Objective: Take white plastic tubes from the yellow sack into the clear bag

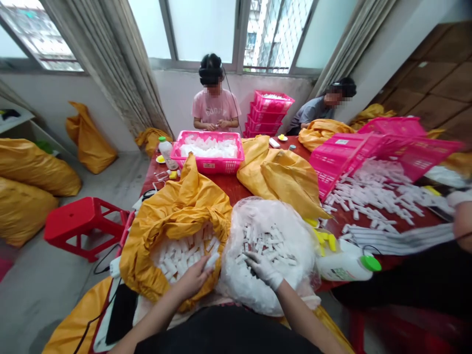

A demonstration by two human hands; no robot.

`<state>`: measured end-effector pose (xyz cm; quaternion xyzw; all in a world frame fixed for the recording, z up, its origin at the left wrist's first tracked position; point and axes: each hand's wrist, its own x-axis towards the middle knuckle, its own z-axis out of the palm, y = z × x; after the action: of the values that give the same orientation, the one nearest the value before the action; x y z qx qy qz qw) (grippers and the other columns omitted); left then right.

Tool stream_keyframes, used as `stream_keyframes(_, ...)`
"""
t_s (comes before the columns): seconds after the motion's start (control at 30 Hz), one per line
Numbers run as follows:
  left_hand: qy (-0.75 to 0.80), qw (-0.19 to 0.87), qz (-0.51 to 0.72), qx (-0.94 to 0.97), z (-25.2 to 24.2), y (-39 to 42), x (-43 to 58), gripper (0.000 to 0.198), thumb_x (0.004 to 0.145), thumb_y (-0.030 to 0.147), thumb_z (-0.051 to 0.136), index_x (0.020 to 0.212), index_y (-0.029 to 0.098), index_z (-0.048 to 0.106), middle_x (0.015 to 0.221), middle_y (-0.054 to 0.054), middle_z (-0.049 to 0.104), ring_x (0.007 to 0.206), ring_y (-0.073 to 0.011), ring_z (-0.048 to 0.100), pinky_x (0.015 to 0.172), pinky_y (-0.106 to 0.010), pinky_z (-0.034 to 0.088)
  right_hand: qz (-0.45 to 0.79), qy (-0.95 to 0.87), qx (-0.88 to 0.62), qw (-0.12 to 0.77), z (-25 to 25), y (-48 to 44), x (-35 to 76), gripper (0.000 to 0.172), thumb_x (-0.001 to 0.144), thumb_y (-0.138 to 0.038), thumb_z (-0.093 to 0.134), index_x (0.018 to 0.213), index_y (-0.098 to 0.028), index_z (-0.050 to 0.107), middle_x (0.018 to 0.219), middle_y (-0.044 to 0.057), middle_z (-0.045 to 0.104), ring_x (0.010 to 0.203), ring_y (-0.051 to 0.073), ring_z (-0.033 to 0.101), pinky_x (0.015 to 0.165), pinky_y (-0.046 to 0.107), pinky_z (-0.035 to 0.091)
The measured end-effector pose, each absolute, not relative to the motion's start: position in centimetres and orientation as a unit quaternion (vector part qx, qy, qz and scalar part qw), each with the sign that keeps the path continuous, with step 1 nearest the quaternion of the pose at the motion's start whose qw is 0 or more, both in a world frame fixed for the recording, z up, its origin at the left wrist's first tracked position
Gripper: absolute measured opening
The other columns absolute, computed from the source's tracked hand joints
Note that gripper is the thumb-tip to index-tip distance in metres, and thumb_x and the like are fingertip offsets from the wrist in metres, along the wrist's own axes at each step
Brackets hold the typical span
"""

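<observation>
My left hand (194, 279) is closed around a small white plastic piece (211, 261). It hovers at the right edge of an open yellow woven sack (143, 246), which holds many similar white pieces (180, 258). My right hand (266, 271) wears a white glove and reaches into a clear plastic bag (239, 290). Its fingers are stretched out and slightly apart over white pieces with darker parts (269, 241). Its fingertips touch the pile, and I cannot make out anything held in them.
Pink baskets (210, 167) hold white pieces at the back. A tipped pink basket (342, 147) spills pieces onto the red table (236, 189). A white bottle with a green cap (342, 267) lies at right. A red stool (79, 221) stands left. Co-workers (217, 105) sit opposite.
</observation>
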<state>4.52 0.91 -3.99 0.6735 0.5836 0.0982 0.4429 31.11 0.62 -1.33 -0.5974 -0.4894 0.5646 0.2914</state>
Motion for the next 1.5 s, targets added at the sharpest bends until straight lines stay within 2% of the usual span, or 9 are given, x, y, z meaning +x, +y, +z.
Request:
stream_keyframes(0.17, 0.504, 0.488, 0.178, 0.690, -0.3, -2.0, 5.0, 0.043, 0.088, 0.037, 0.044, 0.127, 0.021, 0.054, 0.129, -0.007, 0.060, 0.119, -0.0227, 0.052, 0.106, -0.033, 0.037, 0.640, -0.506, -0.489, 0.309, -0.3, 1.3, 27.3, 0.042, 0.083, -0.050, 0.050, 0.104, -0.017, 0.066, 0.055, -0.004, 0.050, 0.040, 0.007, 0.039, 0.039, 0.020, 0.034)
stream_keyframes(0.33, 0.470, 0.521, 0.165, 0.693, 0.7, -2.6, 4.5, 0.040, 0.087, 0.041, 0.047, 0.121, 0.024, 0.059, 0.126, -0.006, 0.061, 0.116, -0.0229, 0.053, 0.104, -0.033, 0.038, 0.472, -0.707, -0.447, 0.278, 4.7, 0.5, 26.8, 0.021, 0.085, -0.030, 0.054, 0.088, -0.020, 0.072, 0.079, 0.003, 0.063, 0.070, 0.014, 0.058, 0.066, 0.026, 0.049)
stream_keyframes(0.5, 0.394, 0.693, 0.189, 0.574, 0.2, -3.8, 4.6, 0.068, 0.080, 0.070, 0.040, 0.121, 0.018, 0.056, 0.092, -0.006, 0.068, 0.075, -0.0172, 0.060, 0.071, -0.028, 0.049, 0.413, -0.799, -0.352, 0.259, 7.1, -0.1, 26.0, 0.022, 0.090, -0.026, 0.050, 0.093, -0.021, 0.071, 0.085, 0.005, 0.064, 0.078, 0.015, 0.060, 0.071, 0.026, 0.050)
stream_keyframes(0.67, 0.409, 0.631, 0.228, 0.618, 2.3, -4.0, 5.3, 0.061, 0.081, 0.067, 0.045, 0.114, 0.018, 0.059, 0.100, -0.006, 0.067, 0.088, -0.0191, 0.059, 0.080, -0.027, 0.047, 0.417, -0.654, -0.394, 0.492, 4.7, -1.6, 23.2, 0.019, 0.083, -0.024, 0.059, 0.101, -0.022, 0.065, 0.098, 0.006, 0.062, 0.093, 0.018, 0.060, 0.080, 0.032, 0.051)
stream_keyframes(0.77, 0.448, 0.543, 0.248, 0.666, 4.1, -3.7, 5.6, 0.046, 0.087, 0.055, 0.045, 0.111, 0.019, 0.062, 0.109, -0.004, 0.067, 0.101, -0.0219, 0.057, 0.090, -0.027, 0.044, 0.443, -0.472, -0.453, 0.613, 3.3, -1.9, 22.0, 0.028, 0.076, -0.024, 0.065, 0.104, -0.025, 0.061, 0.101, 0.005, 0.061, 0.088, 0.018, 0.061, 0.070, 0.031, 0.053)
stream_keyframes(0.93, 0.461, 0.534, 0.272, 0.654, 4.3, -3.6, 6.2, 0.042, 0.085, 0.050, 0.048, 0.108, 0.018, 0.063, 0.101, -0.005, 0.068, 0.092, -0.0206, 0.059, 0.084, -0.026, 0.046, 0.470, -0.412, -0.479, 0.616, 3.3, -1.7, 22.0, 0.030, 0.070, -0.028, 0.070, 0.099, -0.023, 0.062, 0.103, 0.006, 0.061, 0.060, 0.010, 0.056, 0.045, 0.022, 0.045)
stream_keyframes(1.13, 0.412, 0.698, 0.264, 0.522, 2.7, -3.4, 6.8, 0.056, 0.081, 0.063, 0.046, 0.104, 0.013, 0.058, 0.059, 0.005, 0.050, 0.046, -0.0085, 0.040, 0.044, -0.019, 0.036, 0.521, -0.412, -0.445, 0.601, 3.9, -1.5, 23.5, 0.024, 0.070, -0.033, 0.072, 0.090, -0.021, 0.064, 0.089, 0.000, 0.061, 0.040, 0.003, 0.048, 0.036, 0.020, 0.039)
stream_keyframes(1.3, 0.472, 0.497, 0.241, 0.686, 3.4, -2.7, 7.4, 0.035, 0.088, 0.044, 0.045, 0.102, 0.018, 0.063, 0.093, -0.005, 0.066, 0.086, -0.0183, 0.060, 0.078, -0.025, 0.047, 0.595, -0.362, -0.480, 0.533, 4.3, -1.3, 23.1, 0.032, 0.066, -0.044, 0.073, 0.083, -0.018, 0.064, 0.047, -0.008, 0.046, 0.033, 0.004, 0.037, 0.033, 0.018, 0.029)
stream_keyframes(1.5, 0.508, 0.315, 0.138, 0.789, 2.0, -2.1, 8.8, 0.040, 0.091, 0.042, 0.040, 0.118, 0.019, 0.058, 0.095, -0.010, 0.069, 0.090, -0.0244, 0.064, 0.081, -0.031, 0.048, 0.536, -0.324, -0.551, 0.552, 2.4, -1.2, 23.0, 0.044, 0.067, -0.054, 0.069, 0.091, -0.017, 0.065, 0.050, -0.006, 0.051, 0.036, 0.005, 0.037, 0.033, 0.019, 0.030)
